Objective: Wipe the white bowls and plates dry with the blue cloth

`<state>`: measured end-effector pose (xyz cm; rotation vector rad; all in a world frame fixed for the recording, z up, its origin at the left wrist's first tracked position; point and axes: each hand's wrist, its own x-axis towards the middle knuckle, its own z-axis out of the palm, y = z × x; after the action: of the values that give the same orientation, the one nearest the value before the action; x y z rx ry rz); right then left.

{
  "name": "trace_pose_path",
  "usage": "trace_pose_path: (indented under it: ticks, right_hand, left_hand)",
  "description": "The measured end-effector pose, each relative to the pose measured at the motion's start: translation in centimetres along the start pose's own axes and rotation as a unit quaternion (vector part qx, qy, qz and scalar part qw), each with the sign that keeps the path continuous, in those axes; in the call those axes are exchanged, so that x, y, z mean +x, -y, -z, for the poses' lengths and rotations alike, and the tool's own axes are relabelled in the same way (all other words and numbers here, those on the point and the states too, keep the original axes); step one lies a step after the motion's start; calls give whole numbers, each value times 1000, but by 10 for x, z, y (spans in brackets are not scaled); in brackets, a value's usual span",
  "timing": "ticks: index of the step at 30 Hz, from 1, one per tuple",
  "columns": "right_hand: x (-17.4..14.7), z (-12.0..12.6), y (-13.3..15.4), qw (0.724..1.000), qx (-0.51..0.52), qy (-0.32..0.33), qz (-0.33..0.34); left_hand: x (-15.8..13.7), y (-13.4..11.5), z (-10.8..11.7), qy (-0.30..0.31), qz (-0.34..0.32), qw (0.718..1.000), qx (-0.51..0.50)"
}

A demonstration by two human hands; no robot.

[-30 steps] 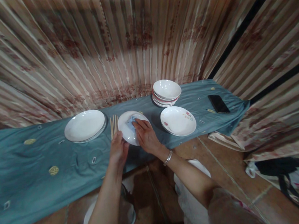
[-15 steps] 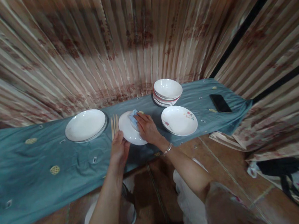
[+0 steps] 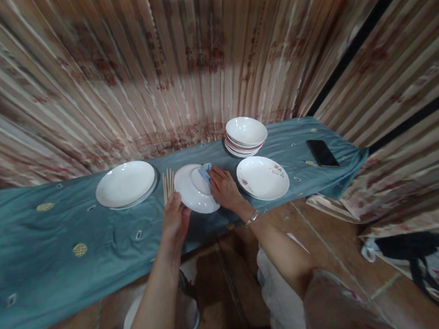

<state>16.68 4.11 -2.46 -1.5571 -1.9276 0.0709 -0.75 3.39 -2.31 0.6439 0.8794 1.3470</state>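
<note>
My left hand (image 3: 175,214) grips the lower left rim of a white plate (image 3: 191,190), whose underside with its foot ring faces up toward me. Closed around a light blue cloth (image 3: 206,172), my right hand (image 3: 224,187) presses it against the plate's right side, near the rim. Several wooden chopsticks (image 3: 168,183) lie just left of the plate, close to my left fingers. To the right of my right hand rests a flower-patterned plate (image 3: 261,179), seemingly on top of another.
A stack of white bowls (image 3: 246,131) stands at the back, behind the flowered plate. Stacked large plates (image 3: 126,184) lie at left. A black phone (image 3: 322,153) is near the right end of the blue-green tablecloth (image 3: 114,240). A pleated curtain (image 3: 195,59) hangs behind.
My right hand has slid the cloth from the plate's middle toward its right edge, uncovering more of the foot ring. The left hand keeps its hold in the same place.
</note>
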Motion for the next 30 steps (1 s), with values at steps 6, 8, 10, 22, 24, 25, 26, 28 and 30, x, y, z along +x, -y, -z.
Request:
trace_pose_path:
  ticks: [6,8,10,22,24,25,26,28,30]
  right_hand:
    - [-12,1,0,1000,-4,-15,-21]
    - [-17,3,2,999,-10,-20,-23]
    - [-21,5,5,999,-14,-20,-22]
    - [-41,18,20,1000,-10,-13,-4]
    - [-43,19,22,1000,-2,-10,2]
    - [-43,20,23,1000,0,-9,6]
    - [-44,21,25,1000,2,-8,11]
    - [-45,21,28,1000,7,-8,23]
    - [-46,20,32,999,13,-12,33]
  left_hand:
    - [2,1,2,-6,-9,1000,19]
    - [2,1,2,-14,-11,1000,24]
    - [2,1,1,-13,-14,999,28]
    - [2,0,-1,-25,-16,997,66]
    - [2,0,-1,-24,-18,997,64]
    - [2,0,-1,-23,-18,998,62]
    - [2,0,-1,-22,-16,998,58]
    - [2,-1,-2,-16,-11,999,47]
    - [1,-3,-3,-8,-7,999,36]
